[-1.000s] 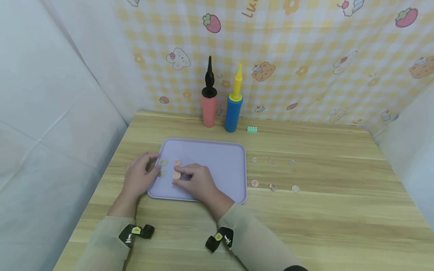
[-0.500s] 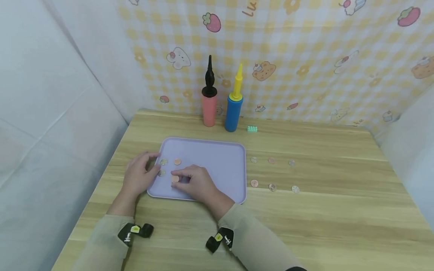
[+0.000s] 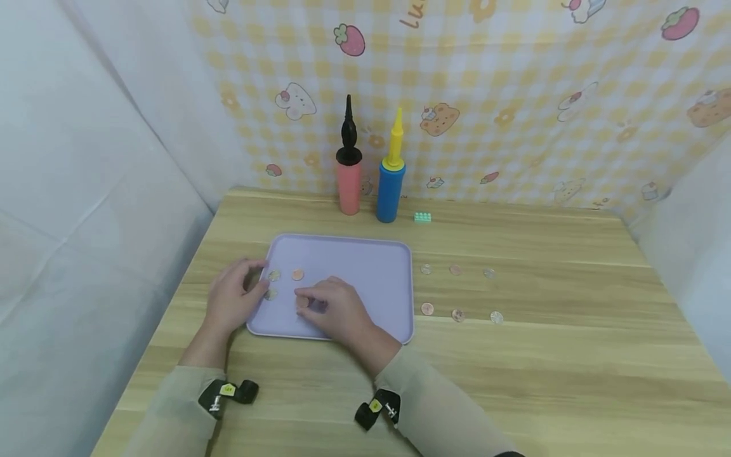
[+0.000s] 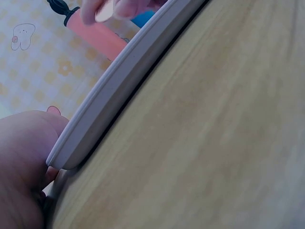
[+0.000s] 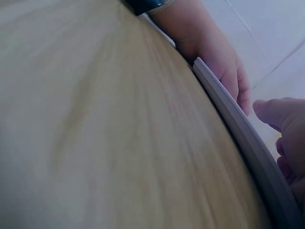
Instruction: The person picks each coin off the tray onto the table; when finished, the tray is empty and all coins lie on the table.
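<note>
In the head view, a lilac tray (image 3: 354,254) lies on the wooden table. My left hand (image 3: 231,295) holds its left edge, with thumb and forefinger at the rim. Two pale coins, an upper coin (image 3: 274,275) and a lower coin (image 3: 271,295), lie in the tray near that hand. A copper coin (image 3: 298,274) lies to their right. My right hand (image 3: 337,308) is over the tray, pinching another copper coin (image 3: 302,303) between thumb and fingers. The left wrist view shows this pinched coin (image 4: 105,10) above the tray rim (image 4: 102,93).
Right of the tray, several coins lie in two rows, among them a copper coin (image 3: 427,309) and a silvery coin (image 3: 497,317). Behind the tray stand a pink-and-black hand pump (image 3: 349,184) and a blue-and-yellow pump (image 3: 390,193), beside a small green toy brick (image 3: 422,217).
The coin in my right hand has tilted, its face now darker, and the right hand has shifted slightly rightward. My left hand keeps its place at the tray edge.
</note>
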### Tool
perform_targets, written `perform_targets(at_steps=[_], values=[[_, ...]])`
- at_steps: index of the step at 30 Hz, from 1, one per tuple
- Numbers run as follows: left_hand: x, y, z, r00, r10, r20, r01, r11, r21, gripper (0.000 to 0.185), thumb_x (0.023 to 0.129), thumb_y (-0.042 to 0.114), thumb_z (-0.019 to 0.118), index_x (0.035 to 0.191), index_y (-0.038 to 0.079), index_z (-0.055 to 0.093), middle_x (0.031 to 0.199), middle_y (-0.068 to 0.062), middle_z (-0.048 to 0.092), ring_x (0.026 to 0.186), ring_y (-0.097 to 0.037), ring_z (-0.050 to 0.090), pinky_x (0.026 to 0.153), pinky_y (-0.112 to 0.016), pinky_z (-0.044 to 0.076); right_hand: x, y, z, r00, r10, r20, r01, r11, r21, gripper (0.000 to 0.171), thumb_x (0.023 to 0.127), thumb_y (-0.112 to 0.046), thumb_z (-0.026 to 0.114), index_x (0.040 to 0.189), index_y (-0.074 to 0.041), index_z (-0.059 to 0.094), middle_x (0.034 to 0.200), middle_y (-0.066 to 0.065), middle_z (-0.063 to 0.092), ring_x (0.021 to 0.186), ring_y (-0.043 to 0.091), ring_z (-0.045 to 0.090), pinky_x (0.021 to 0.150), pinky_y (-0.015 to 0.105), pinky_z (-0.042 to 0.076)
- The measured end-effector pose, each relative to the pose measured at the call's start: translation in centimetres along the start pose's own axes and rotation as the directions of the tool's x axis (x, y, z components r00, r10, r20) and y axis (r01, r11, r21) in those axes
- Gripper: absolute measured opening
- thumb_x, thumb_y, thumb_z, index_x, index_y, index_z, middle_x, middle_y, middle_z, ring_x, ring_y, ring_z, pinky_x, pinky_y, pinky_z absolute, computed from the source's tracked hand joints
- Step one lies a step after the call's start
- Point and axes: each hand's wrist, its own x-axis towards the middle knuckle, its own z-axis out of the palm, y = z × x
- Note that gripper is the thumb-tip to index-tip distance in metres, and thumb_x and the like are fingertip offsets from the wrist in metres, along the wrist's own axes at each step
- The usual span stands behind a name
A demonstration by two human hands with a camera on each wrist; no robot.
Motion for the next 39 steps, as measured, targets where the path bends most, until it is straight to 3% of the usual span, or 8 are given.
perform_targets(at_steps=[4, 10, 14, 20, 26, 35, 39], values=[[-0.1, 0.0, 0.2, 1.0, 0.0, -0.004, 0.0, 1.0, 0.001, 0.035, 0.097, 0.012, 0.07, 0.132, 0.005, 0.069, 0.132, -0.021, 0.069, 0.124, -0.046, 0.059, 0.11, -0.071, 0.032, -0.9, 0.0, -1.0, 0.994, -0.104, -0.022, 0.104, 0.994, -0.013, 0.024, 0.085, -0.006, 0.09, 0.108, -0.006, 0.084, 0.09, -0.005, 0.079, 0.084, 0.008, 0.068, 0.085, 0.017, 0.053], [-0.1, 0.1, 0.1, 1.0, -0.016, 0.006, 0.016, 1.0, -0.003, 0.036, 0.098, 0.013, 0.069, 0.133, 0.005, 0.068, 0.137, -0.022, 0.067, 0.131, -0.048, 0.056, 0.113, -0.073, 0.028, -2.1, 0.4, -2.2, 0.999, 0.0, -0.05, 0.007, 0.992, 0.125, 0.026, 0.082, -0.005, 0.093, 0.107, -0.004, 0.084, 0.093, -0.003, 0.08, 0.089, 0.006, 0.069, 0.085, 0.016, 0.056], [0.0, 0.0, 0.1, 1.0, -0.021, 0.014, 0.021, 1.0, -0.002, 0.036, 0.099, 0.013, 0.069, 0.134, 0.005, 0.067, 0.14, -0.022, 0.065, 0.135, -0.049, 0.053, 0.115, -0.074, 0.026, -2.7, 0.8, -2.9, 0.998, 0.043, -0.05, -0.037, 0.991, 0.126, 0.029, 0.08, -0.009, 0.095, 0.107, -0.006, 0.084, 0.095, -0.002, 0.08, 0.089, 0.006, 0.069, 0.083, 0.018, 0.057], [0.0, 0.1, 0.0, 0.999, -0.029, 0.016, 0.029, 1.0, 0.002, 0.036, 0.099, 0.012, 0.069, 0.134, 0.004, 0.067, 0.142, -0.023, 0.064, 0.137, -0.049, 0.052, 0.115, -0.073, 0.026, -3.6, 0.9, -4.0, 0.998, -0.032, -0.05, 0.032, 0.999, 0.004, 0.029, 0.079, -0.015, 0.097, 0.105, -0.009, 0.084, 0.094, -0.005, 0.079, 0.092, 0.01, 0.068, 0.086, 0.021, 0.056], [0.0, 0.1, 0.1, 1.0, -0.013, 0.009, 0.013, 1.0, 0.005, 0.035, 0.099, 0.012, 0.069, 0.133, 0.004, 0.068, 0.139, -0.022, 0.066, 0.134, -0.048, 0.054, 0.114, -0.072, 0.029, -4.4, 1.4, -5.6, 0.989, -0.109, -0.104, 0.091, 0.981, -0.169, 0.026, 0.079, -0.02, 0.097, 0.1, -0.014, 0.084, 0.092, -0.01, 0.078, 0.092, 0.011, 0.068, 0.085, 0.028, 0.053], [-0.1, 0.0, 0.1, 1.0, -0.009, 0.006, 0.009, 1.0, 0.003, 0.036, 0.099, 0.012, 0.069, 0.134, 0.003, 0.067, 0.14, -0.024, 0.065, 0.136, -0.05, 0.052, 0.114, -0.074, 0.027, -6.3, 3.5, -8.7, 0.978, -0.082, -0.19, 0.033, 0.969, -0.245, 0.024, 0.079, -0.019, 0.096, 0.098, -0.011, 0.083, 0.096, -0.002, 0.08, 0.091, 0.019, 0.069, 0.084, 0.038, 0.054], [-0.1, 0.0, 0.2, 1.0, -0.001, -0.001, 0.001, 1.0, 0.002, 0.035, 0.099, 0.012, 0.069, 0.133, 0.003, 0.067, 0.138, -0.023, 0.066, 0.133, -0.049, 0.054, 0.113, -0.073, 0.028, -7.4, 4.4, -10.6, 0.975, -0.024, -0.221, -0.038, 0.961, -0.273, 0.027, 0.081, -0.02, 0.095, 0.102, -0.008, 0.082, 0.097, 0.001, 0.08, 0.093, 0.022, 0.07, 0.085, 0.039, 0.054]])
